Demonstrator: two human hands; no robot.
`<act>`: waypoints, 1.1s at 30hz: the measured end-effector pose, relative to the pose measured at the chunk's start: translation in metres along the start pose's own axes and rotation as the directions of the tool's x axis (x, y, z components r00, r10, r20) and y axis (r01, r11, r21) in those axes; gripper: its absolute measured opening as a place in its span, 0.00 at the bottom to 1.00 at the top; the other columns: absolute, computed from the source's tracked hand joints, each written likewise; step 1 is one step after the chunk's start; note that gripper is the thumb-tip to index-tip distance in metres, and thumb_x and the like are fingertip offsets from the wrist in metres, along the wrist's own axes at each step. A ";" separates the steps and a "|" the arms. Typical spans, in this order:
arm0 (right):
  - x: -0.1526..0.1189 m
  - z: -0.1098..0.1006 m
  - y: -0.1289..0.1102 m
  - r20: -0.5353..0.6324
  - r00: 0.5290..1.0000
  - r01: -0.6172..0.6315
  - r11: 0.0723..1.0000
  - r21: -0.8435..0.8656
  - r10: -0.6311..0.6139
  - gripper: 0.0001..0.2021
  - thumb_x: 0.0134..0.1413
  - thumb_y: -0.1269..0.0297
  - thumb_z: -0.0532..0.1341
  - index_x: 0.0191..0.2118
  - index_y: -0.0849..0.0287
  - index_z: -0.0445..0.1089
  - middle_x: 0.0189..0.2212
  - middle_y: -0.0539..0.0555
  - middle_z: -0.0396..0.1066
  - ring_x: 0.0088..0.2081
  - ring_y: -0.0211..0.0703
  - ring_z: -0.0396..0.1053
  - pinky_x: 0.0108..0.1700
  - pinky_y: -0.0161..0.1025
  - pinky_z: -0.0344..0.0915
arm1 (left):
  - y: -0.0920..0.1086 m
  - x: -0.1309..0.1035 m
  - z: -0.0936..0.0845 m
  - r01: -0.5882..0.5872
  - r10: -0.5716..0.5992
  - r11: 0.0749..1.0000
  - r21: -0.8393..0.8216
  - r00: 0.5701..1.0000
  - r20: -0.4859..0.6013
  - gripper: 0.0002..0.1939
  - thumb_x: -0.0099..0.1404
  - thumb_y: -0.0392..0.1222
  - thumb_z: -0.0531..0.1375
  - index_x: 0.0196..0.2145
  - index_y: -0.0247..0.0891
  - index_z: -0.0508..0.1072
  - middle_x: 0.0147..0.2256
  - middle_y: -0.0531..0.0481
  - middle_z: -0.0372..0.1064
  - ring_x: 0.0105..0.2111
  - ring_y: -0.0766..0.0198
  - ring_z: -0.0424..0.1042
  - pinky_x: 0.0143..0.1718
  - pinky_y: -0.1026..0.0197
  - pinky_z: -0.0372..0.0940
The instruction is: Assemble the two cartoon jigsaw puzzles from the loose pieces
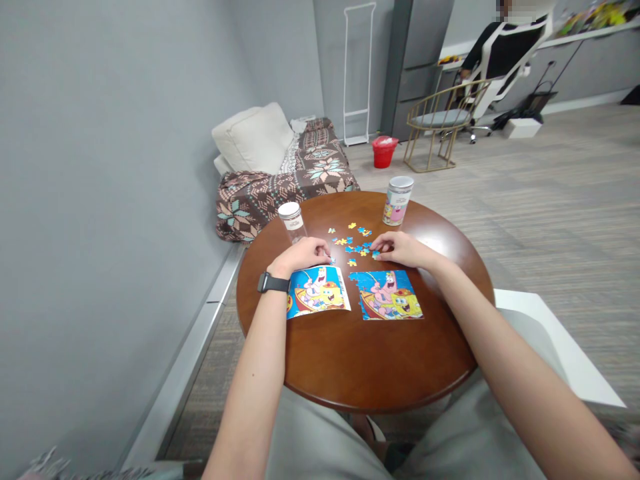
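Note:
My left hand (311, 252) has its fingers closed at the top edge of the printed picture sheet (320, 293), with a small light-blue puzzle piece (333, 260) at the fingertips. Across from it, my right hand (400, 249) rests by the loose pieces, thumb and fingers around a blue puzzle piece (375, 255). Several blue and yellow puzzle pieces (350, 249) lie scattered between both hands. Below my right hand is the partly joined jigsaw puzzle (393, 297), its left edge uneven. The sheet shows the same cartoon picture and curls a little.
A clear jar with a silver lid (294, 223) stands behind my left hand. A second lidded jar (399, 201) is at the back right of the round wooden table (350, 360). Beyond are a covered sofa (300, 177), a red bin (384, 153) and a seated person.

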State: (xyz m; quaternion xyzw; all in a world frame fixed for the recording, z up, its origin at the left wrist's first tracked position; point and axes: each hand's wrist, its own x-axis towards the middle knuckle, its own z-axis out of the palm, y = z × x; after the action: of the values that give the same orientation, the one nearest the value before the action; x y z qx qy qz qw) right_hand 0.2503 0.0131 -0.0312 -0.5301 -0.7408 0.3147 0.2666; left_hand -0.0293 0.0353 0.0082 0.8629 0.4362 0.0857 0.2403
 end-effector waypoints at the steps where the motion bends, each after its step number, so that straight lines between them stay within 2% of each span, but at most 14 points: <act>1: 0.000 0.000 0.000 -0.007 1.000 -0.003 1.000 0.003 0.003 0.10 0.41 0.70 0.65 0.35 0.61 0.75 0.32 0.53 0.77 0.29 0.37 0.70 0.36 0.35 0.68 | 0.001 0.000 0.001 -0.001 0.001 1.000 0.001 1.000 0.002 0.10 0.56 0.46 0.62 0.32 0.37 0.75 0.26 0.53 0.69 0.26 0.67 0.66 0.27 0.66 0.58; 6: -0.001 0.001 -0.003 -0.041 0.999 -0.022 1.000 -0.001 0.022 0.11 0.41 0.75 0.63 0.35 0.61 0.75 0.30 0.52 0.77 0.28 0.37 0.70 0.36 0.34 0.69 | 0.002 0.002 0.004 0.015 -0.015 1.000 -0.021 1.000 0.020 0.12 0.55 0.48 0.62 0.31 0.36 0.74 0.25 0.53 0.68 0.26 0.66 0.66 0.27 0.66 0.58; 9: -0.003 0.000 -0.006 -0.121 0.991 -0.066 0.996 -0.060 0.058 0.11 0.40 0.77 0.61 0.33 0.61 0.76 0.28 0.51 0.76 0.29 0.37 0.70 0.36 0.33 0.68 | -0.001 0.004 0.005 -0.006 0.007 0.999 -0.031 1.000 0.027 0.12 0.54 0.48 0.63 0.31 0.36 0.74 0.25 0.53 0.68 0.26 0.67 0.65 0.27 0.65 0.58; 14: -0.006 -0.005 -0.005 -0.290 0.942 -0.225 0.961 -0.164 0.171 0.14 0.37 0.80 0.58 0.31 0.61 0.76 0.27 0.52 0.75 0.30 0.40 0.72 0.37 0.33 0.67 | -0.005 0.005 0.004 -0.056 0.056 0.998 -0.012 0.998 0.040 0.10 0.56 0.44 0.62 0.33 0.36 0.77 0.24 0.53 0.68 0.25 0.68 0.65 0.27 0.66 0.57; 18: -0.007 -0.008 0.000 -0.359 0.919 -0.249 0.946 -0.209 0.163 0.15 0.38 0.81 0.57 0.32 0.61 0.75 0.29 0.53 0.76 0.33 0.41 0.72 0.39 0.35 0.68 | 0.000 0.005 0.005 -0.083 0.083 0.997 -0.009 0.996 0.018 0.12 0.60 0.46 0.59 0.37 0.37 0.77 0.26 0.53 0.68 0.27 0.67 0.66 0.28 0.65 0.58; 21: -0.004 -0.005 0.001 -0.355 0.933 -0.153 0.958 -0.241 0.059 0.13 0.41 0.79 0.58 0.32 0.61 0.75 0.32 0.54 0.75 0.34 0.42 0.72 0.41 0.37 0.69 | 0.005 0.006 0.007 -0.105 0.106 0.994 0.022 0.994 -0.037 0.13 0.62 0.46 0.58 0.40 0.37 0.77 0.29 0.51 0.69 0.29 0.66 0.67 0.31 0.65 0.60; 24: -0.001 0.003 -0.002 -0.292 0.944 0.062 0.950 -0.305 -0.155 0.08 0.46 0.73 0.60 0.33 0.60 0.76 0.36 0.56 0.75 0.39 0.46 0.72 0.48 0.42 0.68 | 0.007 0.009 0.009 -0.123 0.127 0.989 0.081 0.991 -0.039 0.14 0.64 0.43 0.56 0.43 0.37 0.76 0.31 0.50 0.69 0.30 0.65 0.67 0.33 0.64 0.61; 27: 0.000 0.015 -0.007 -0.178 0.934 0.245 0.917 -0.315 -0.311 0.12 0.50 0.70 0.61 0.41 0.59 0.75 0.42 0.57 0.75 0.45 0.50 0.71 0.52 0.48 0.66 | 0.007 0.011 0.011 -0.139 0.142 0.983 0.121 0.990 -0.012 0.15 0.64 0.41 0.55 0.46 0.39 0.76 0.32 0.50 0.69 0.30 0.65 0.67 0.33 0.64 0.61; 30: 0.000 0.024 -0.010 -0.110 0.935 0.292 0.907 -0.304 -0.338 0.16 0.53 0.70 0.60 0.48 0.56 0.73 0.46 0.56 0.75 0.49 0.51 0.70 0.53 0.50 0.66 | 0.005 0.012 0.011 -0.141 0.144 0.981 0.136 0.990 -0.014 0.16 0.64 0.42 0.55 0.47 0.40 0.76 0.31 0.50 0.67 0.30 0.65 0.67 0.33 0.64 0.61; 33: 0.000 0.028 -0.011 -0.086 0.935 0.301 0.899 -0.317 -0.343 0.15 0.54 0.70 0.59 0.47 0.56 0.73 0.45 0.56 0.75 0.48 0.50 0.70 0.53 0.49 0.65 | 0.004 0.012 0.011 -0.150 0.154 0.977 0.154 0.988 -0.014 0.18 0.66 0.43 0.54 0.50 0.41 0.75 0.30 0.50 0.66 0.29 0.65 0.66 0.33 0.64 0.60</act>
State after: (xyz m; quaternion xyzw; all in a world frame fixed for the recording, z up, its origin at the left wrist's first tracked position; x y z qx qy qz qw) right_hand 0.2232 0.0057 -0.0414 -0.4550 -0.8369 0.1127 0.2827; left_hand -0.0158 0.0391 0.0002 0.9085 0.3771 0.0814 0.1606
